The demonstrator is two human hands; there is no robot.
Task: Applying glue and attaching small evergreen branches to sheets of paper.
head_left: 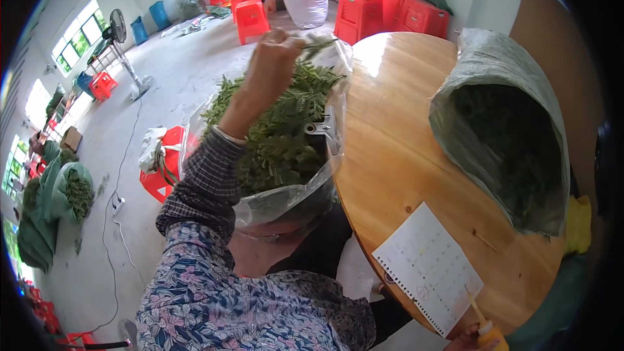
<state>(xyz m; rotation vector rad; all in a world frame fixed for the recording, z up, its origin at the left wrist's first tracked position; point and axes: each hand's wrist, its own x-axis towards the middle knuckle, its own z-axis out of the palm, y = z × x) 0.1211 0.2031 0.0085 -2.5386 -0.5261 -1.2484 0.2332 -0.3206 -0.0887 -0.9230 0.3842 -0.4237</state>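
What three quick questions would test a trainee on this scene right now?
1. True or false: the left hand holds a green sprig in its fingers above the clear bag of leaves.
2. What sits on the clear bag's rim by the edge of the round wooden table? A: a metal clip. B: scissors. C: a roll of tape.
3. Fill in: the spiral-bound paper sheet lies on the table, close to the person's ___ hand.
Key: 1 true; 2 A; 3 right, the right hand at the lower edge.
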